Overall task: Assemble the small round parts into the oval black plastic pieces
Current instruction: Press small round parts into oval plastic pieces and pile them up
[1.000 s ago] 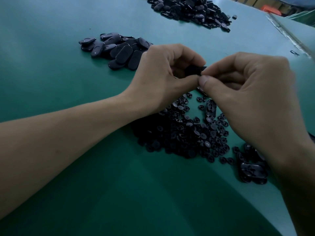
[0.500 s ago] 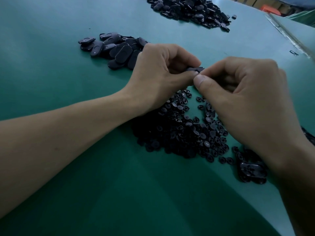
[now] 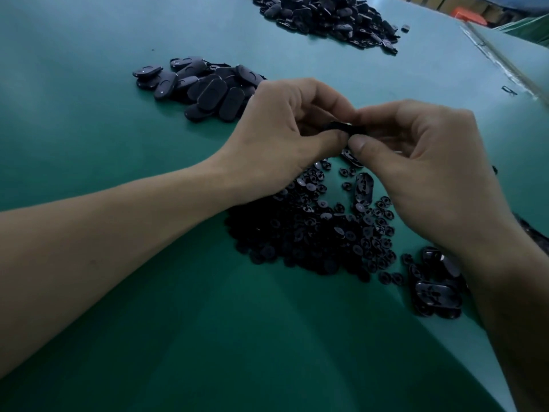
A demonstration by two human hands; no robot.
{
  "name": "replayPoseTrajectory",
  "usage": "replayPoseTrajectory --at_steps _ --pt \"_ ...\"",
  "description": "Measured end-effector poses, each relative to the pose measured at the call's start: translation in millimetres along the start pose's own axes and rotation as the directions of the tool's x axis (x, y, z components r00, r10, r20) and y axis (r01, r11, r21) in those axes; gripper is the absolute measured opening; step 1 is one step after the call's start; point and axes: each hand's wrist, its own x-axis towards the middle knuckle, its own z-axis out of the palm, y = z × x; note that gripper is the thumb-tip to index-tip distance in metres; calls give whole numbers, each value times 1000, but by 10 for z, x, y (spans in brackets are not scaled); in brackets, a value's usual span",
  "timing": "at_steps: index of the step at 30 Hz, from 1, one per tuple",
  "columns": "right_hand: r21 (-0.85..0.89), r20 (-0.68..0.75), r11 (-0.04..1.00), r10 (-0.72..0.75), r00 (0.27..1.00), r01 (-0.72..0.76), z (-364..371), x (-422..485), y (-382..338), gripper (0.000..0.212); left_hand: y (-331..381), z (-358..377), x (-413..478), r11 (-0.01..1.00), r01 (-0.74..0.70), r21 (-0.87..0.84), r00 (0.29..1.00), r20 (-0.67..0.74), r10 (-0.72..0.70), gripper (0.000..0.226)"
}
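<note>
1. Green surface (image 3: 89,129) fills the view under dim light. An orange object (image 3: 468,14) shows at the far right edge, too blurred to identify.
2. Your left grip (image 3: 285,129) is clenched around 1 end of the held oval piece (image 3: 344,127). The fingers curl in and the thumb and forefinger pinch it in the air above the surface.
3. Your right grip (image 3: 430,173) grasps the other end of the same piece between thumb and forefinger. The 2 thumb tips meet just below the piece.
4. Only a narrow dark edge of the held oval piece shows between the fingers. You cannot tell whether a round part sits in it.
5. The heap of small round parts (image 3: 320,230) lies on the surface directly below both hands. Its left side is in the shadow of your left forearm.
6. 1 loose oval shell (image 3: 364,187) rests on the far side of that heap, hollow side up, just below your right thumb.
7. A small cluster of oval shells (image 3: 436,292) lies just beside the heap, hollow sides up, partly hidden by your right wrist.
8. The middle pile of oval pieces (image 3: 205,87) lies beyond your left hand, smooth sides up. Your knuckles hide its near right edge.
9. The far pile of black parts (image 3: 329,16) sits at the top of the view, well apart from the other 3 groups.
</note>
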Motion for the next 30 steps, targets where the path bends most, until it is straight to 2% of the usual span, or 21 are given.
replayPoseTrajectory --at_steps 4,13,20,30 --pt "42 -5 999 -13 1000 13 -39 34 67 28 -34 -9 -6 997 37 -65 998 57 -34 24" --pt "126 30 992 17 999 -21 -70 46 127 23 -54 -25 7 991 84 -108 996 45 -79 27" --pt "27 72 997 76 994 -78 -14 38 187 16 -31 -14 9 997 72 -21 997 19 -72 24" --pt "46 99 994 94 991 -99 -21 34 127 18 10 0 -6 992 123 -26 992 -19 -124 25"
